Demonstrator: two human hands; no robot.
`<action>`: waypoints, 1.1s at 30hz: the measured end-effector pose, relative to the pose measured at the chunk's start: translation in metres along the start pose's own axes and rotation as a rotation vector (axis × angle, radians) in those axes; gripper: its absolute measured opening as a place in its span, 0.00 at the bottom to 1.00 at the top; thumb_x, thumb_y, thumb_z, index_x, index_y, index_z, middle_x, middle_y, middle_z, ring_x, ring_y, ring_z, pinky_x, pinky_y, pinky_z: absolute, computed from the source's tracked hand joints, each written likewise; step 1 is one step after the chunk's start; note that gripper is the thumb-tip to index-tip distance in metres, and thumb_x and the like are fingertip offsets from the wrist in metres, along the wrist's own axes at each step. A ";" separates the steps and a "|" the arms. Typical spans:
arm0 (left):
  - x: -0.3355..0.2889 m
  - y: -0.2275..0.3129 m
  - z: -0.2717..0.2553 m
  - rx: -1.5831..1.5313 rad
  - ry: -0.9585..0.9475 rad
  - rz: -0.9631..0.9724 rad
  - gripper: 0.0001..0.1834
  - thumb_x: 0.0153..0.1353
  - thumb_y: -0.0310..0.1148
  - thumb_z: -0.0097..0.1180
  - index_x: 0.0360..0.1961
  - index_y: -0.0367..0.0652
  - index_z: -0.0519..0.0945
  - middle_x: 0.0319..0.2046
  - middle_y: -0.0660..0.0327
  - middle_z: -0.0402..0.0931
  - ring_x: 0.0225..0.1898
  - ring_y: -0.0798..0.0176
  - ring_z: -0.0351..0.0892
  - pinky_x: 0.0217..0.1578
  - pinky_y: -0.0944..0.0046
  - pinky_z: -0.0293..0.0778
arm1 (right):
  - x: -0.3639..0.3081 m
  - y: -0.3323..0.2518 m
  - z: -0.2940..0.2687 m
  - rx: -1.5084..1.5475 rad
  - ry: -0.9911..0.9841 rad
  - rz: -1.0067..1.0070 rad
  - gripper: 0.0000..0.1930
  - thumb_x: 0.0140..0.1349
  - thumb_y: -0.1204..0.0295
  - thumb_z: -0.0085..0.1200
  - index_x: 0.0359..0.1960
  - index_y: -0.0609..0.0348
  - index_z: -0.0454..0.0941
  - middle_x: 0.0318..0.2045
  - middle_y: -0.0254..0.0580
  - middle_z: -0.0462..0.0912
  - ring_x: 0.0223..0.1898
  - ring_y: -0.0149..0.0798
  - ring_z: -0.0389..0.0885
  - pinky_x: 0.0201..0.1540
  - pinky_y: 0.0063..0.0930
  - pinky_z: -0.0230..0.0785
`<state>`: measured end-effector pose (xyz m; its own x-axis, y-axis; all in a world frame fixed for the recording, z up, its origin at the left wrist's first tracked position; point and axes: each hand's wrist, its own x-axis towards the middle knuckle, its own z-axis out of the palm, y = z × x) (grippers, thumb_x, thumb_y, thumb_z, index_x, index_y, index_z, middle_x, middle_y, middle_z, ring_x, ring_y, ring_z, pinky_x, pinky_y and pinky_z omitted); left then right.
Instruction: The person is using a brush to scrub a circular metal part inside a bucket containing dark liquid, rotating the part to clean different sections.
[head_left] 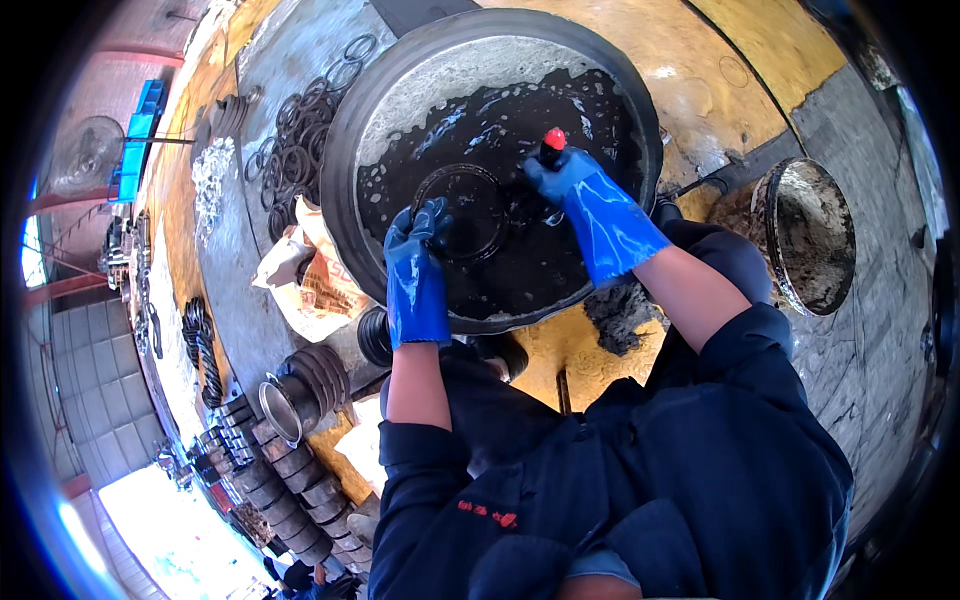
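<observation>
A wide round basin point(341, 190) holds dark liquid, with pale grey foam point(420, 85) along its far side. Over the liquid, my left hand point(415, 240), in a blue rubber glove, has its fingers closed on the near-left side of a thin dark ring point(463, 168). My right hand point(565, 178), gloved the same way, is wrapped round a tool with a red-and-black handle point(555, 139), to the right of the ring. The red end points up and away from me; the tool's working end is too dark to make out.
Many loose dark rings point(300, 135) lie left of the basin, near a crumpled sack point(312, 285). Ribbed cylindrical parts point(318, 378) and rows of dark blocks point(290, 480) stand at the lower left. A dirty open bucket point(815, 235) sits at the right, beside dark sludge point(625, 320).
</observation>
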<state>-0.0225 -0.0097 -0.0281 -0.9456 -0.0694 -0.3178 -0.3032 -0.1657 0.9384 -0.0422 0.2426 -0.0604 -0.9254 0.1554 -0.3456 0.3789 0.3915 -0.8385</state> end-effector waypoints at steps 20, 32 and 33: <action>0.010 -0.014 0.004 -0.126 0.002 -0.049 0.10 0.64 0.26 0.59 0.46 0.38 0.80 0.43 0.52 0.85 0.36 0.59 0.87 0.23 0.71 0.73 | -0.020 -0.029 0.025 0.314 -0.101 -0.727 0.15 0.56 0.61 0.65 0.46 0.42 0.85 0.42 0.39 0.87 0.41 0.42 0.86 0.46 0.33 0.80; 0.006 0.006 0.008 -0.050 0.072 -0.075 0.09 0.65 0.31 0.60 0.45 0.44 0.83 0.43 0.60 0.86 0.28 0.73 0.79 0.23 0.76 0.66 | -0.010 -0.012 0.017 -0.066 -0.178 0.001 0.25 0.56 0.48 0.54 0.42 0.59 0.82 0.38 0.58 0.85 0.43 0.55 0.84 0.47 0.43 0.76; 0.008 0.002 -0.003 -0.068 0.071 -0.042 0.09 0.64 0.30 0.61 0.45 0.44 0.84 0.43 0.60 0.86 0.28 0.73 0.79 0.24 0.76 0.67 | -0.014 -0.012 0.025 -0.028 -0.224 0.043 0.23 0.56 0.50 0.56 0.41 0.58 0.83 0.36 0.53 0.85 0.41 0.49 0.84 0.46 0.39 0.76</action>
<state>-0.0306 -0.0139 -0.0294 -0.9209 -0.1297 -0.3677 -0.3313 -0.2366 0.9134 -0.0341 0.2134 -0.0561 -0.8829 -0.0310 -0.4685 0.4153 0.4140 -0.8100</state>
